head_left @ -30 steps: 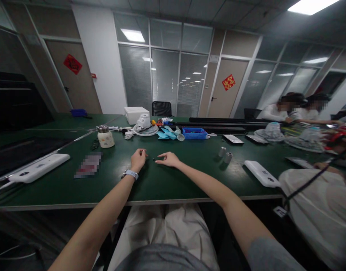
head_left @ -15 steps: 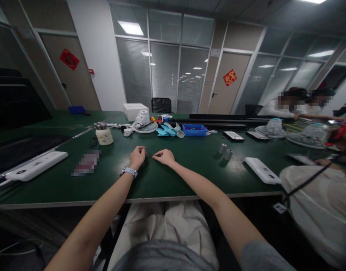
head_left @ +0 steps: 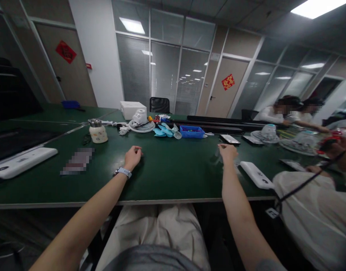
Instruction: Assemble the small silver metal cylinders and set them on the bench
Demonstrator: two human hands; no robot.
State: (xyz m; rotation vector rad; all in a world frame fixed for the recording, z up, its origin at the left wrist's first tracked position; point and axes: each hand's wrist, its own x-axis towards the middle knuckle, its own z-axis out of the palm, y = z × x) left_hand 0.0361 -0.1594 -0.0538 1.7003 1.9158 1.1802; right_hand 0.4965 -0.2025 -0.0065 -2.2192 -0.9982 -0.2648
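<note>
My left hand (head_left: 132,158) rests over the green table (head_left: 173,177) with its fingers curled together; whatever they may hold is too small to make out. A pale-strapped watch (head_left: 123,172) sits on that wrist. Farther right, my right hand (head_left: 228,152) reaches out with thumb and fingers drawn together. Beside its fingertips is a smeared greyish patch (head_left: 217,154), where the two silver cylinders, like batteries, stood. The hand and the blur hide them, and I cannot tell whether a cylinder is gripped. A white oblong device (head_left: 257,175) lies just right of this hand.
Across the table are a white fan part with grille (head_left: 141,126), light-blue fan blades (head_left: 164,130), a blue tray (head_left: 192,131) and a white box (head_left: 132,110). On the left stand a cream jar (head_left: 98,132) and another white device (head_left: 26,162). Other people sit at the right.
My right hand has moved from beside the left hand over to the right, where the two silver cylinders stood. My left hand stays nearly in place; the view has turned slightly.
</note>
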